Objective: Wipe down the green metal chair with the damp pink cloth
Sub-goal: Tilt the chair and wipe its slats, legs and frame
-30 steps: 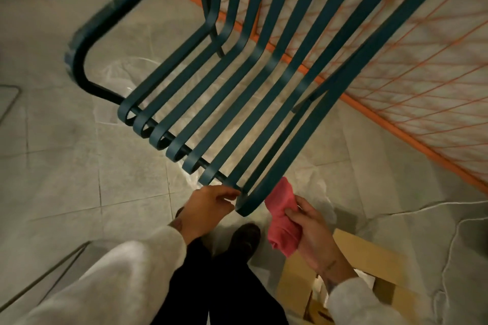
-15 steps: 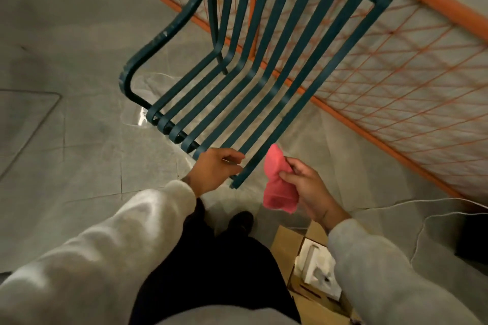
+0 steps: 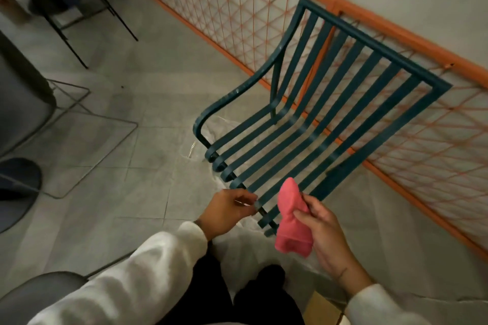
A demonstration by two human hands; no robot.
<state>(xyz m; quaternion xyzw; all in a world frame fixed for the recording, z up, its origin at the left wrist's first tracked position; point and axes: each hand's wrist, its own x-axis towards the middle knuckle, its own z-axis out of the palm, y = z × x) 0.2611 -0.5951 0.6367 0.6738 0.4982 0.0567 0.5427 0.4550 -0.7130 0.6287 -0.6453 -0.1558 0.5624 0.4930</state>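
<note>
The green metal chair (image 3: 311, 124) with long slats stands on the tiled floor, its back towards an orange mesh fence. My left hand (image 3: 227, 210) pinches the front edge of the seat near the curled slat ends. My right hand (image 3: 323, 232) holds the bunched pink cloth (image 3: 291, 221) just in front of the seat's right front corner. The cloth hangs in the air, close to the slats, and I cannot tell whether it touches them.
The orange mesh fence (image 3: 396, 140) runs diagonally behind the chair along a white wall. A grey chair with a wire frame (image 3: 79, 124) stands at the left, and dark table legs (image 3: 66, 8) at the top left. A cardboard box corner (image 3: 322, 309) lies near my feet.
The view has pulled back and up, so the whole chair now shows. My right hand has drawn the pink cloth slightly away from the right slat. My left hand stays at the seat's front.
</note>
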